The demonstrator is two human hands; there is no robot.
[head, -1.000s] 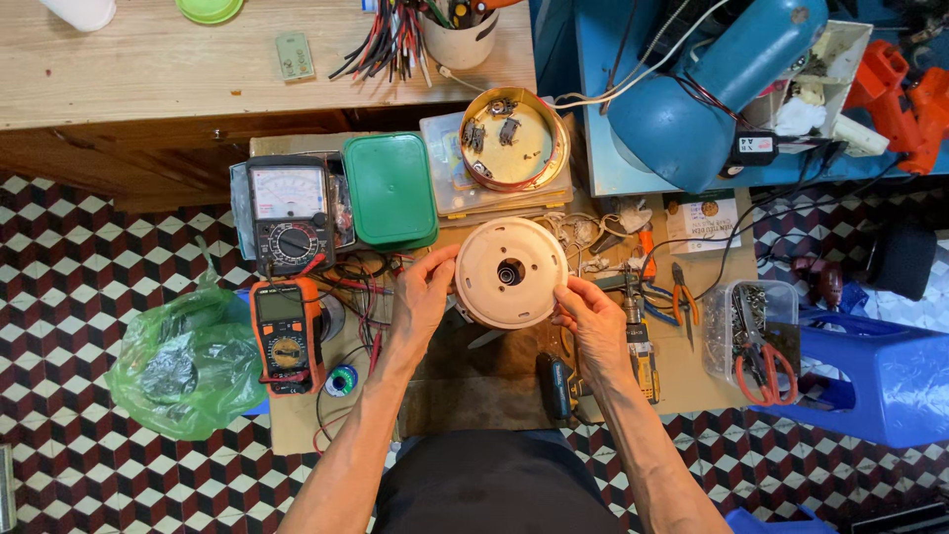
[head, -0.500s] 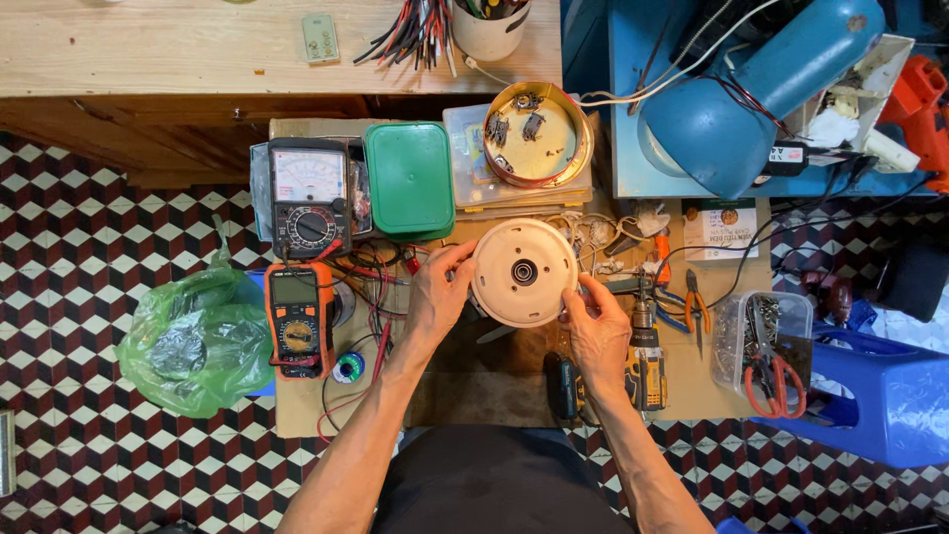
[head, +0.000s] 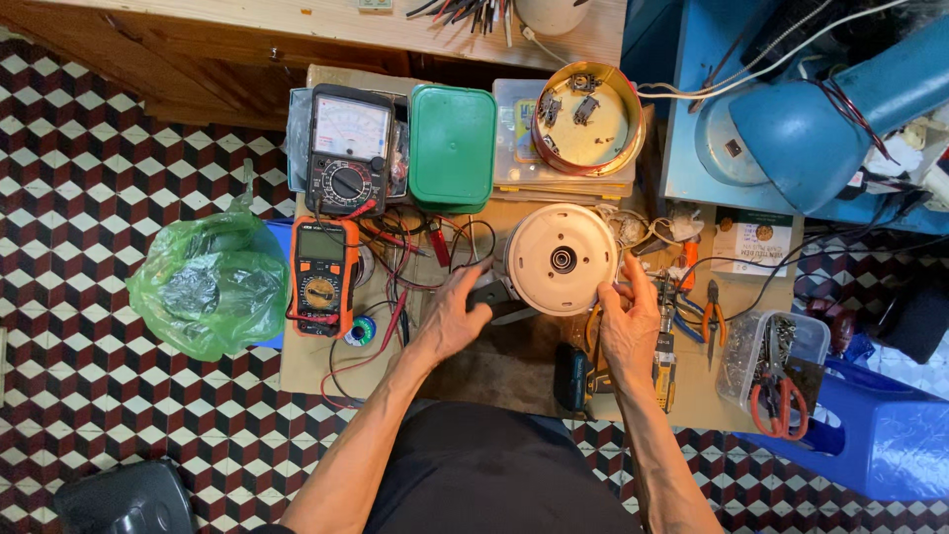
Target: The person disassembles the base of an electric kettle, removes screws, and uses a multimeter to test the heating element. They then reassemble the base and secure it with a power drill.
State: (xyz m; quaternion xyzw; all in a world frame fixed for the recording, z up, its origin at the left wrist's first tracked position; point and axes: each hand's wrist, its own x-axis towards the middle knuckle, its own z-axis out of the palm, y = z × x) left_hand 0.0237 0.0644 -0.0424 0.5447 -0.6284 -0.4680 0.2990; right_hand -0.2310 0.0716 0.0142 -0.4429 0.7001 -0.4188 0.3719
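While both hands clamp round cream plastic appliance base (head: 561,259) at frame centre, left hand (head: 457,314) on its dark handle, right hand (head: 627,318) at rim, I judge slip could tip it onto tangled red and black wires (head: 415,247) left of it.

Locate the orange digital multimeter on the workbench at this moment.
In the head view, the orange digital multimeter lies left of the left hand, just below the black analogue meter and beside the green plastic bag.

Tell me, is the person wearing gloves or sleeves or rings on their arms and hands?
No gloves, and no sleeves in view. Both forearms are bare from the elbows down. The left hand and the right hand show no rings, watch or bracelet that I can see. Only dark clothing shows lower down, between the arms.
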